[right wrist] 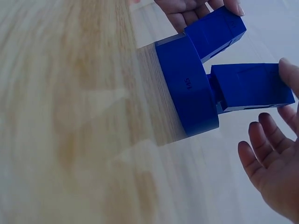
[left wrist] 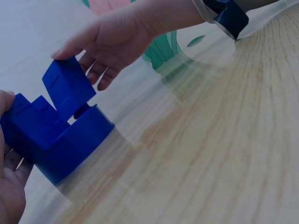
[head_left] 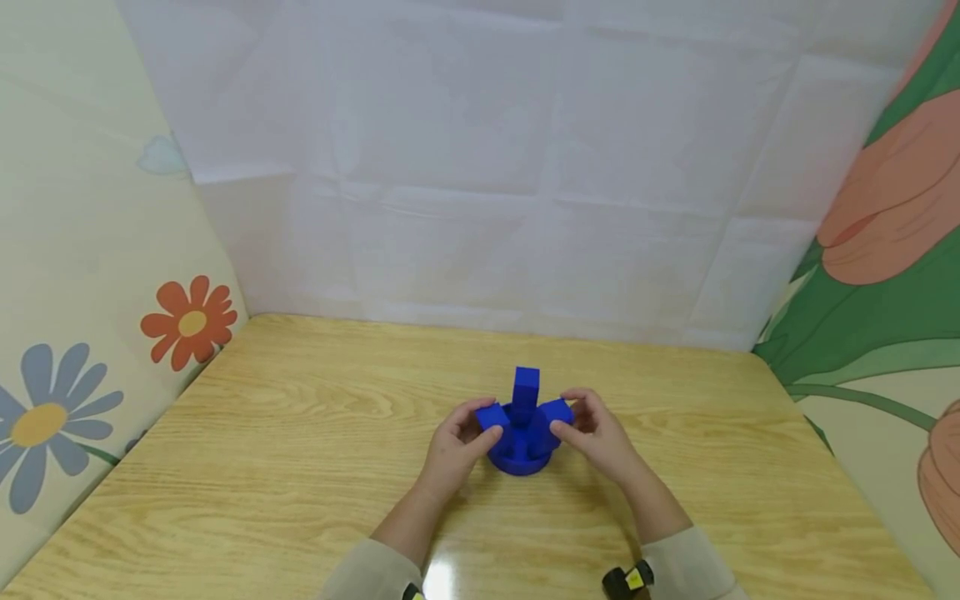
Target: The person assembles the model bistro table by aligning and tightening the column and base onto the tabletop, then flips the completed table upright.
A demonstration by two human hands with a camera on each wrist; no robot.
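A round blue plastic base (head_left: 519, 467) with a low wall stands on the table. Three blue blocks rise from it: a back block (head_left: 527, 385) upright, a left block (head_left: 492, 417) and a right block (head_left: 556, 411), both leaning outward. My left hand (head_left: 448, 454) pinches the top of the left block between thumb and index finger. On the other side, my right hand (head_left: 613, 446) pinches the right block by its upper end, the other fingers loose below it in the right wrist view. Small dark characters mark the base wall (right wrist: 187, 84) there.
The wood-grain table (head_left: 300, 433) runs back to a creased white sheet (head_left: 450, 167). Flower-printed cloths (head_left: 67, 250) hang at both sides. Dark straps (head_left: 628, 578) sit on both wrists over light sleeves.
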